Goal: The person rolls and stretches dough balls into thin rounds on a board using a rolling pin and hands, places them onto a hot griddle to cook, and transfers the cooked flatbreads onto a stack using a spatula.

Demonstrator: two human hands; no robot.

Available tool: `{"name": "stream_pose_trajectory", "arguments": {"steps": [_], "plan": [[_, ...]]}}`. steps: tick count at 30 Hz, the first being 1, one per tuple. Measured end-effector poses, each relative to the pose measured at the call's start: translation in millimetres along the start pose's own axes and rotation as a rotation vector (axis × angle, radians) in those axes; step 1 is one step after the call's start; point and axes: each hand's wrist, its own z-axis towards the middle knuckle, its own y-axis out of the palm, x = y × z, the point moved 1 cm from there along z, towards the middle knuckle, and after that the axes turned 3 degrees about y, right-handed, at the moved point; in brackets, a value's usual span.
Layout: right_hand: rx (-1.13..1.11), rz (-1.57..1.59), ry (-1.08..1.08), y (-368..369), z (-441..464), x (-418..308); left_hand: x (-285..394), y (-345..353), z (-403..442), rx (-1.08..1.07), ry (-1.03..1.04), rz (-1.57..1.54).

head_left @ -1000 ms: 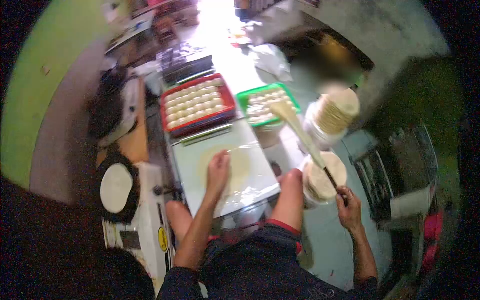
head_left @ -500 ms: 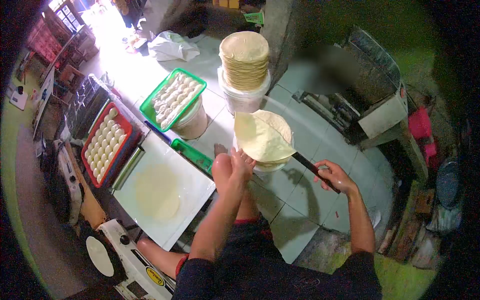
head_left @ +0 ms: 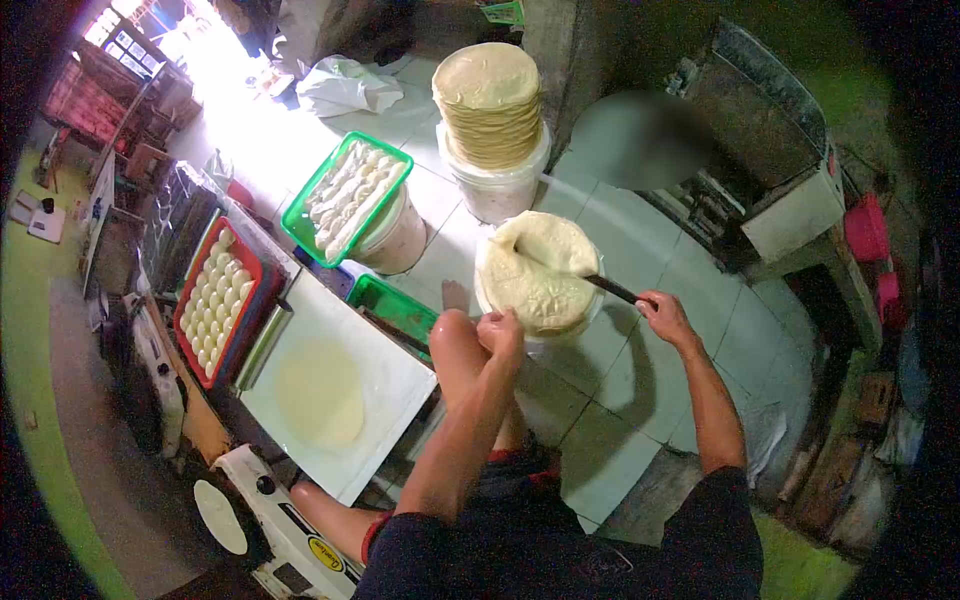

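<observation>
My right hand (head_left: 665,316) grips the dark handle of a long tool (head_left: 615,289), whose far end lies under or within a folded flatbread (head_left: 540,275) on a white bucket. At the near left edge of that bread is my left hand (head_left: 502,330), its fingers pressed together; what they hold, if anything, is hidden. A thin round of dough (head_left: 320,392) lies flat on the white board (head_left: 385,440) to the left. Another pale round (head_left: 220,517) rests on a dark pan at the lower left.
A red tray (head_left: 262,290) holds several dough balls, and a green tray (head_left: 290,222) on a bucket holds more. Behind stands a tall flatbread stack (head_left: 488,110) on a white bucket (head_left: 500,190). A white stove (head_left: 290,535) is at lower left.
The flatbread hanging from the tool has come down onto the near bucket's stack and is partly folded. My left hand has moved slightly right and down, beside it. The view has shifted right since the first frame.
</observation>
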Motion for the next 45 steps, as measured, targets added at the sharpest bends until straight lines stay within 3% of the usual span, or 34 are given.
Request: {"name": "stream_pose_trajectory", "arguments": {"steps": [5,7,10,12,13,15,17,19,20,23,25,28,30,32,34,35,36,39,41,43,45], "plan": [[0.139,0.079,0.154,30.1,-25.9,-12.6,9.0,1.3,-6.3,0.086,0.01,0.043],[0.269,0.21,0.103,64.5,-47.6,-32.8,10.1,-0.7,-7.7,0.08,-0.004,0.126],[0.236,0.157,0.066,113.9,-64.3,-58.9,-2.3,-18.8,-21.1,-0.231,-0.007,-0.119],[0.193,0.109,0.049,138.3,-65.0,-65.6,45.9,-74.7,-54.1,-0.356,0.353,0.124],[0.24,0.133,0.034,140.8,-64.1,-75.1,99.6,-123.4,-79.7,-0.308,0.705,0.513],[0.314,0.173,0.0,134.6,-58.6,-99.7,44.6,-165.7,-51.1,-0.352,0.569,-0.065],[0.269,0.146,0.099,135.5,-46.0,-99.9,33.5,-250.2,-36.4,-0.149,0.736,0.258],[0.225,0.069,0.204,131.9,-40.4,-108.5,2.9,-325.0,-27.3,-0.177,0.798,0.503],[0.292,-0.053,0.055,136.4,-36.0,-96.3,-16.9,-353.5,-30.7,-0.18,0.832,0.634],[0.367,-0.101,-0.056,125.4,-47.5,-134.8,-79.6,-411.1,-33.2,-0.194,0.884,0.945],[0.29,-0.001,-0.128,131.8,-49.9,-167.1,-117.5,-434.4,-20.1,-0.199,0.9,1.04],[0.068,0.127,-0.211,129.6,-51.1,-254.5,-65.8,-455.1,-2.7,-0.124,0.86,1.021],[-0.061,0.198,-0.326,147.1,-46.6,-298.2,-16.9,-467.1,16.3,-0.139,0.606,0.807],[-0.188,0.253,-0.482,182.3,-36.5,-327.7,-8.3,-475.8,45.8,-0.204,0.511,0.988],[-0.352,-0.009,-0.603,196.9,-38.2,-397.9,7.9,-493.3,81.9,0.066,0.757,1.036],[-0.424,0.111,-0.612,228.0,-29.9,-412.7,43.7,-504.9,95.1,0.107,0.68,0.997],[-0.502,0.231,-0.615,266.3,-19.3,-422.3,55.1,-519.7,119.0,0.346,0.885,1.05],[-0.414,0.053,-0.923,353.9,15.1,-485.6,162.8,-562.8,133.2,0.792,0.973,1.197],[-0.434,0.132,-1.029,402.3,28.5,-522.6,212.6,-576.2,111.9,0.988,1.156,1.061],[-0.472,0.155,-1.15,440.2,34.4,-551.2,225.0,-577.0,92.4,0.939,1.222,1.015],[-0.527,0.054,-1.33,468.0,35.7,-568.9,195.5,-563.8,67.2,0.71,1.169,0.918]]}}
